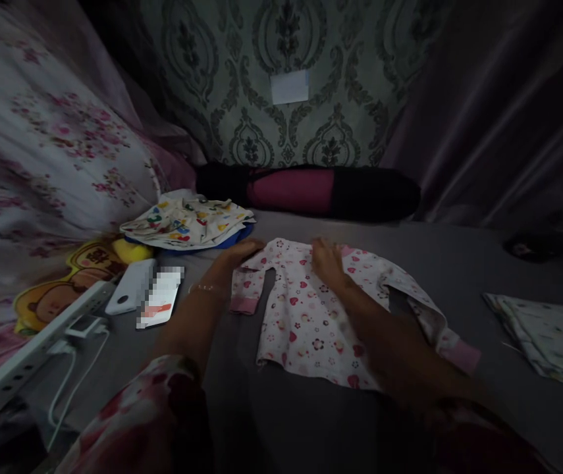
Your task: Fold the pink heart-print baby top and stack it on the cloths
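Note:
A small white long-sleeved shirt (305,316) with pink hearts, flowers and pink cuffs lies spread on the grey bed sheet (236,408). My left hand (244,251) is at the shirt's left shoulder, its fingers closed at the cloth. Near the neckline, my right hand (328,262) bears on the shirt with its fingers bent together on the fabric. The forearm crosses over the shirt's right side and hides part of it. One sleeve hangs down beside my left wrist; the other stretches out to the lower right. Dim light blurs the fingertips.
Folded patterned clothes (189,220) are piled at the back left. A phone (165,296), a white power bank (130,286) and a power strip (39,342) with cables lie left. Folded cloth (552,336) lies right. A black and maroon bolster (291,191) lines the wall.

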The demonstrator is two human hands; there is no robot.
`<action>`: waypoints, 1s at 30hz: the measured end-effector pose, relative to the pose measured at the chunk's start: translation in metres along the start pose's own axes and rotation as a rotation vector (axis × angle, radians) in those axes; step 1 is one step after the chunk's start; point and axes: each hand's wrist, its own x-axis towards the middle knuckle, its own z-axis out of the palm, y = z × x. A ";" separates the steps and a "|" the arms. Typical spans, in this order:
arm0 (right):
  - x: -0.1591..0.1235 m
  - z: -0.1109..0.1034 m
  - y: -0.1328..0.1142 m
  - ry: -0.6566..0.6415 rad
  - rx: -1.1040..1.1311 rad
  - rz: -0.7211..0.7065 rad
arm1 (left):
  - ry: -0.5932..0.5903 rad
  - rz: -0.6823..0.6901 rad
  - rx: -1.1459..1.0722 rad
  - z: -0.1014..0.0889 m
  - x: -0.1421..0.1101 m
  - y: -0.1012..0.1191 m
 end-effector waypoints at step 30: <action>0.008 0.054 -0.069 0.136 0.137 0.083 | -0.320 -0.272 0.343 -0.089 -0.061 0.032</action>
